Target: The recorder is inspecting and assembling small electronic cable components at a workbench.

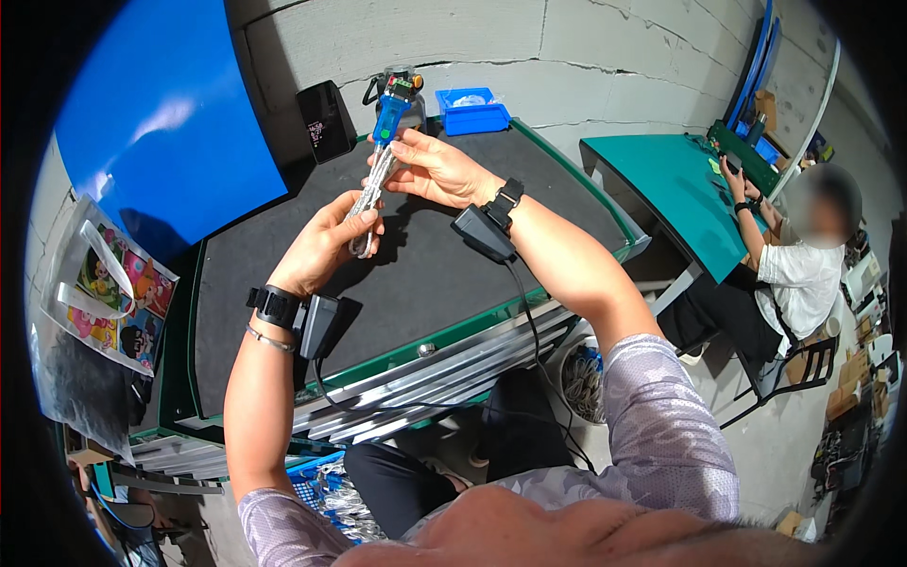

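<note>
- Left hand (326, 248) grips the coiled cable bundle (368, 203), light and floppy.
- Right hand (436, 170) pinches its rigid blue connector (385, 118), probably the safest hold, above the workbench's (453, 283) far edge.

At frame centre, the left hand (326, 241) grips a coiled silver cable (370, 194) while the right hand (436, 170) pinches its blue connector (386, 117) above the black mat (444, 274).

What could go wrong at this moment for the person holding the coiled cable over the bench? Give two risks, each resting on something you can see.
1. The left hand grips only the coiled cable, and the right hand pinches near its blue connector; a loose grip might let loops spring open.
2. Wires run from both wrist devices down past the table edge; they could snag as the arms move.
</note>
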